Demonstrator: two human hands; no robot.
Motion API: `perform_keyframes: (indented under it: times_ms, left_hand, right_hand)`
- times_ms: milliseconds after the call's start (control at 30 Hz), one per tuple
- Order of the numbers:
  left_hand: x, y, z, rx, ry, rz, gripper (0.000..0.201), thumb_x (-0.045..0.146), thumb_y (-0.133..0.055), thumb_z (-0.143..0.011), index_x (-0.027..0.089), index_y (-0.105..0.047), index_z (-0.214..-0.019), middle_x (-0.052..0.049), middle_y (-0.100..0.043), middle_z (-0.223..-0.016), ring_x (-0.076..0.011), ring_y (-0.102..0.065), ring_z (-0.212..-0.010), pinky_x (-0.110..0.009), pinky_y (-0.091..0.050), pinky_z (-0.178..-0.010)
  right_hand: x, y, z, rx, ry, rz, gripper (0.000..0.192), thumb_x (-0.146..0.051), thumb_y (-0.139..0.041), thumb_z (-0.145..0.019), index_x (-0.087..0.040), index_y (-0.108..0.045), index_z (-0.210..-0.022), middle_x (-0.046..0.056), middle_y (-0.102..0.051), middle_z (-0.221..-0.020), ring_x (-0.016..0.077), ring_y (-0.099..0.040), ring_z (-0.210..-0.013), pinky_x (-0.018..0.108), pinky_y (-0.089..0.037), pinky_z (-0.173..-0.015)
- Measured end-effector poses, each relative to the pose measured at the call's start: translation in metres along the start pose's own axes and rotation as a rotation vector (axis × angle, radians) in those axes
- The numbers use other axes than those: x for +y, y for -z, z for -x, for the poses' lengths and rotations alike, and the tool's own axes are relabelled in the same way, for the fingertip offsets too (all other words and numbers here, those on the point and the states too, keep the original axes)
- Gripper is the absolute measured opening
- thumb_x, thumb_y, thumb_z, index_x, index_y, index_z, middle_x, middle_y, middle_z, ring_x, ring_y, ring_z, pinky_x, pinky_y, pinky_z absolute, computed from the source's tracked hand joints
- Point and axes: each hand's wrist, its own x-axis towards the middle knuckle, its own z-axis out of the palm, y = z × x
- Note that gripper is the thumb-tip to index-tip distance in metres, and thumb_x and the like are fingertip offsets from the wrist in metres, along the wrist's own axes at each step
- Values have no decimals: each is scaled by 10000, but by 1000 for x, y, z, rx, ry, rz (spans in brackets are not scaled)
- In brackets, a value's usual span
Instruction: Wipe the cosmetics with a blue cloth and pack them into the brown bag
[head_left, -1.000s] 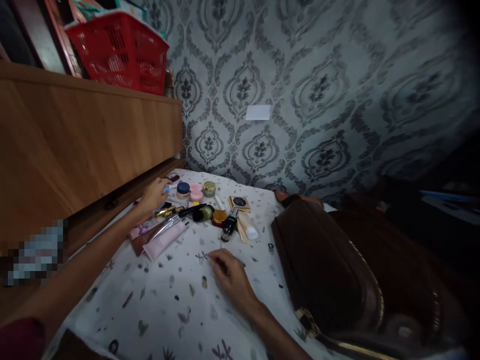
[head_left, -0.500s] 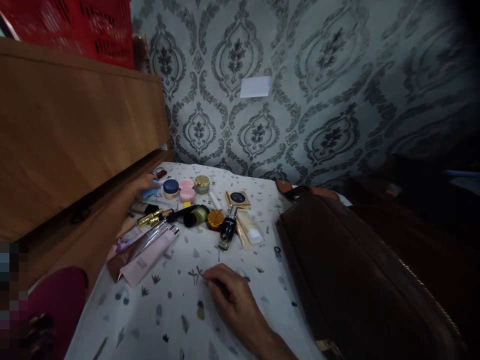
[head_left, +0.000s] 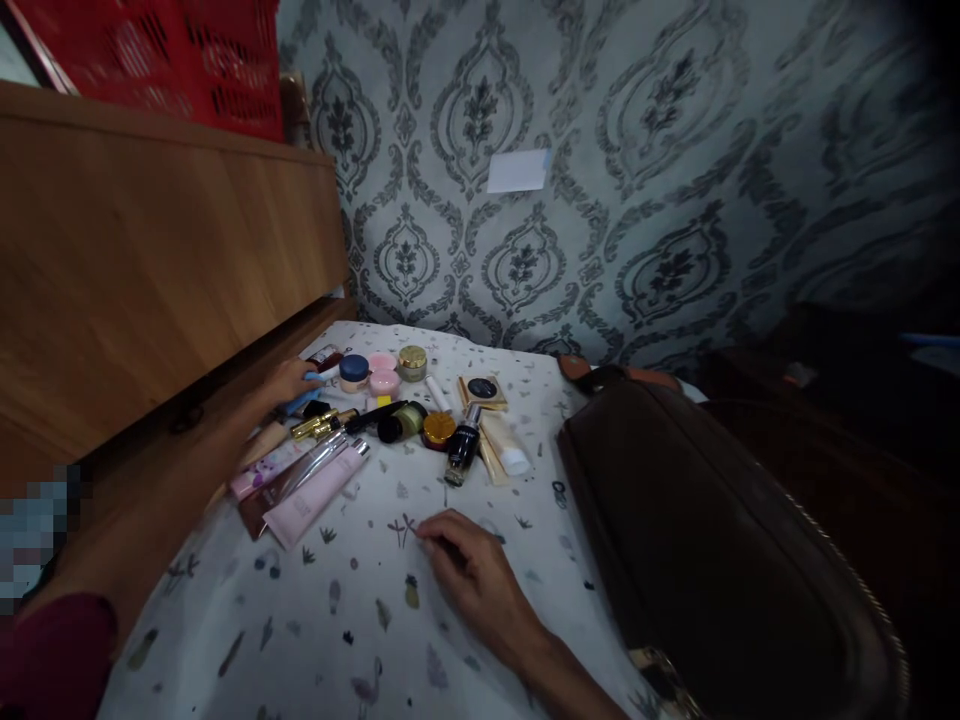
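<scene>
At the far left of the spread of cosmetics, my left hand (head_left: 289,381) is closed around a light-blue item (head_left: 298,404); its kind is mostly hidden by the fingers. Close by stand a jar with a dark blue lid (head_left: 354,367), a pink jar (head_left: 385,383) and a jar with a gold lid (head_left: 412,362). Below my left forearm's edge lies a pink tube (head_left: 311,505). My right hand (head_left: 476,570) rests on the patterned sheet (head_left: 375,620), its fingers curled with nothing seen in them. Beyond it lies a dark pump bottle (head_left: 463,450).
A large brown leather bag (head_left: 697,530) takes up the right side. To the left is a wooden cabinet (head_left: 165,230) with a red plastic basket (head_left: 165,65) on top. A patterned wall (head_left: 585,200) closes off the back, with a white paper (head_left: 518,170) on it.
My left hand has drawn slightly nearer and turned beside the light-blue item, its fingers now closed around it. My right hand stays nearly still. The view has shifted a little.
</scene>
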Motion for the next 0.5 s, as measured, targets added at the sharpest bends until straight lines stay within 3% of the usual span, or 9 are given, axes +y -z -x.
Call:
perform_keyframes:
  times_ms: [167, 300, 433, 500]
  left_hand:
    - [19, -8, -1, 70, 38, 53, 417, 483, -558, -832, 173, -683, -1080, -87, -697, -1042, -235, -608, -1016, -358, -463, -896]
    - [29, 2, 7, 101, 30, 117, 420, 413, -574, -799, 222, -663, -1163, -36, -710, -1082, -209, -601, -1012, -286, -462, -909]
    - [39, 23, 35, 215, 60, 165, 454, 321, -515, -807, 195, -633, -1228, -70, -664, -1206, -240, -579, -1085, -321, -444, -971]
    - [50, 30, 57, 282, 91, 196, 444, 314, -453, -843, 160, -624, -1223, -97, -662, -1170, -256, -590, -1038, -346, -460, -935]
  right_hand:
    - [2, -2, 0, 5, 15, 6, 191, -171, -496, -909, -180, -686, -931, 53, -678, -915, 158, -628, -833, 263, -473, -735]
    - [-2, 0, 0, 14, 16, 6, 197, -158, -503, -897, -182, -695, -930, 49, -688, -916, 155, -634, -827, 263, -474, -722]
    - [-4, 1, 0, 22, 15, -7, 194, -166, -510, -902, -182, -701, -923, 45, -694, -911, 147, -632, -811, 264, -481, -722]
    - [-4, 0, 0, 24, 22, -6, 197, -147, -513, -893, -176, -705, -930, 46, -695, -914, 140, -623, -795, 254, -472, -700]
